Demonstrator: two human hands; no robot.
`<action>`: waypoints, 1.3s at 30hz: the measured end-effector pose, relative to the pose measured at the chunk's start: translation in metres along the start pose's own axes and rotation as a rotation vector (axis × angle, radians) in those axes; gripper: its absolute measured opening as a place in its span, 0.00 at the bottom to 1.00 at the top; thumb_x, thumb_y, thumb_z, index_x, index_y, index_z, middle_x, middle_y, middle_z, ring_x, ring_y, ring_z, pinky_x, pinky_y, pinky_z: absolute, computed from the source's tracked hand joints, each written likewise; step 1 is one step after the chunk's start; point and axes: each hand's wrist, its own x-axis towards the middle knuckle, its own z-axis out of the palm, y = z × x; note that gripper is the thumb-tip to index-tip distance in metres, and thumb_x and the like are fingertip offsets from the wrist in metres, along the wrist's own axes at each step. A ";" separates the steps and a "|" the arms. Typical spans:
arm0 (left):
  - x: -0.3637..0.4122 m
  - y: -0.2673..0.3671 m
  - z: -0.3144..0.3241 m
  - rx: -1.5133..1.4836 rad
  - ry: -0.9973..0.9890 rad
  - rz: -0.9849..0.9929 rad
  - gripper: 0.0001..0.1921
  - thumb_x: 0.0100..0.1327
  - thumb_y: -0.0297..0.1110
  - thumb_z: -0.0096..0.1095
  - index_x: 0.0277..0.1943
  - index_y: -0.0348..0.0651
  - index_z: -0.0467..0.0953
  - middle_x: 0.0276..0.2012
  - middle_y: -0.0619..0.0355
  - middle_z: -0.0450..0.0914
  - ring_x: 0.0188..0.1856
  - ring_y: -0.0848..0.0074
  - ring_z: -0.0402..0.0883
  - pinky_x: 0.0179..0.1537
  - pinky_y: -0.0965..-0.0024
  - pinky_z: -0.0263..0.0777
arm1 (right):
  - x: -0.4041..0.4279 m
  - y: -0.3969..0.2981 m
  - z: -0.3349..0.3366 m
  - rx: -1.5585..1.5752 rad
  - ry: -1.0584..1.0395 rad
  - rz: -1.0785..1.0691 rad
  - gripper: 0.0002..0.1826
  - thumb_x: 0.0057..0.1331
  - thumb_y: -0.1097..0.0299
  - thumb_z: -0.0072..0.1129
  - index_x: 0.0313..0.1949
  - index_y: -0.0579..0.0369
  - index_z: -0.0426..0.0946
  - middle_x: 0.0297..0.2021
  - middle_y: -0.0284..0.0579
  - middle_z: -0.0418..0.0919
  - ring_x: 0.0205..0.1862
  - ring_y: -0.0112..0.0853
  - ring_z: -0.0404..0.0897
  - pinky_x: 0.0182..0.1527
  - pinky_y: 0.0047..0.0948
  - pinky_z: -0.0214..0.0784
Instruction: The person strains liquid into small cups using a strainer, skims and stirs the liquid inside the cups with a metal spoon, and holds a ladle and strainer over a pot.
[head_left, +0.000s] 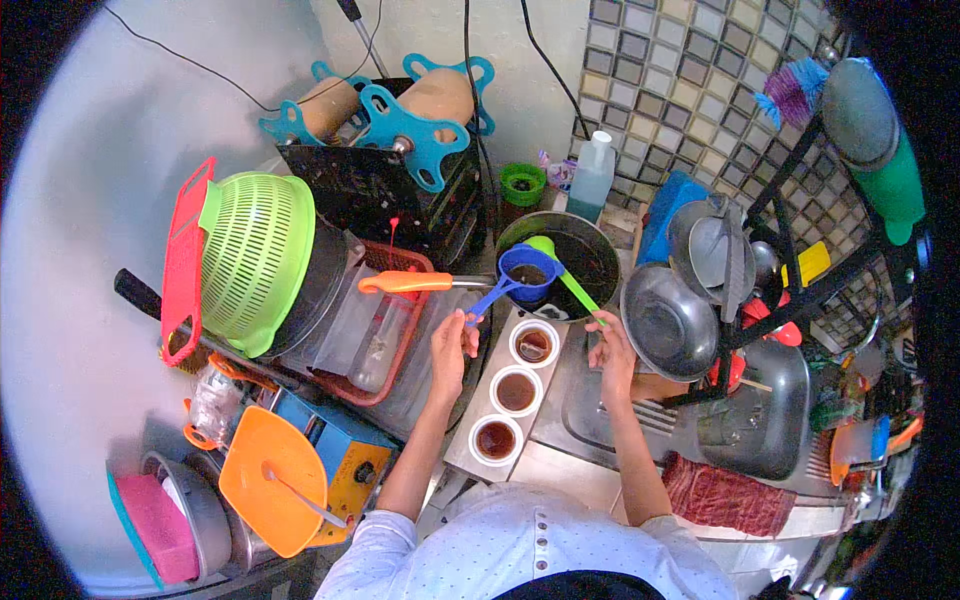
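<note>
My left hand (454, 346) grips the handle of a blue plastic strainer (504, 288), whose bowl is over a metal pot (517, 225) of dark liquid. In my right hand (611, 352) is the handle of a green plastic ladle (577, 291); its head lies partly behind the strainer. Dark bits or liquid show inside the strainer bowl. Between my forearms, three white cups of brown liquid stand in a row on a narrow board: a far cup (534, 345), a middle cup (516, 391) and a near cup (496, 441).
An orange-handled utensil (409, 282) reaches towards the pot from the left. Left are a red basket (397, 386), a green colander (259, 262) and an orange bowl (274, 480). Right are a dish rack (795, 300) with metal bowls (667, 322), a sink (787, 420) and a red cloth (727, 495).
</note>
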 end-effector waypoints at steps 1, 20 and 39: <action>0.000 0.000 0.000 0.000 0.000 -0.001 0.19 0.66 0.45 0.41 0.35 0.36 0.73 0.16 0.64 0.67 0.16 0.86 0.62 0.17 0.83 0.55 | 0.000 0.000 0.000 -0.001 0.000 0.000 0.15 0.65 0.63 0.39 0.46 0.55 0.70 0.33 0.38 0.73 0.14 0.17 0.63 0.15 0.14 0.53; -0.008 0.002 -0.002 0.014 0.003 0.087 0.19 0.66 0.43 0.41 0.34 0.34 0.71 0.17 0.62 0.67 0.18 0.83 0.64 0.19 0.81 0.57 | -0.005 0.009 -0.001 0.181 0.120 0.029 0.14 0.63 0.65 0.42 0.44 0.57 0.70 0.32 0.41 0.74 0.13 0.19 0.63 0.15 0.15 0.52; -0.011 0.003 -0.003 0.048 0.029 0.048 0.19 0.66 0.44 0.40 0.32 0.35 0.71 0.16 0.62 0.67 0.17 0.83 0.64 0.20 0.79 0.57 | -0.003 0.008 0.001 0.128 0.071 0.029 0.14 0.64 0.64 0.40 0.43 0.57 0.70 0.32 0.38 0.74 0.13 0.18 0.62 0.15 0.15 0.50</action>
